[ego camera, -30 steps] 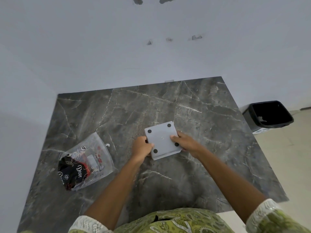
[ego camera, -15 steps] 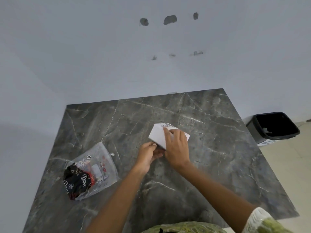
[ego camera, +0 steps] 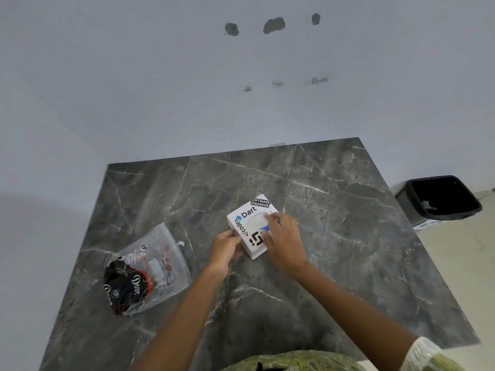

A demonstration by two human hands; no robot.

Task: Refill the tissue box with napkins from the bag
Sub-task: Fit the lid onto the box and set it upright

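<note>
Both hands are on the tissue box [ego camera: 250, 226]. The left hand [ego camera: 225, 249] cups the box's near-left side, its fingers curled against the side wall and the thumb at the top edge, so it grips the box from that side. The right hand [ego camera: 284, 241] lies palm down over the near-right part of the lid, fingers spread flat; one fingertip reaches the rim of the round opening in the middle of the lid. Whether this hand pinches the box or only presses on it cannot be told, since the palm hides the edge below it.

The box is white and square, lying flat on the table [ego camera: 334, 236] with the lid up, turned so a corner points toward the person. Stickers on the lid read "Dart", "code" and "SOFTWARE ENGINEER", with a black square mark at the near corner.

The table is dark grey marble with pale veins, and the box sits near its middle. To the left of the box and nearer to the person, well apart from it, lies the bag [ego camera: 146, 271]: clear plastic, flat on the table, with a black, red and white printed pack inside marked "Dove". It is touched by neither hand.

To the right of the box, beyond the table's edge and down on the floor, stands a black bin [ego camera: 439, 200]. Behind the box, past the far table edge, rises a pale wall [ego camera: 160, 76] with several grey patches.
</note>
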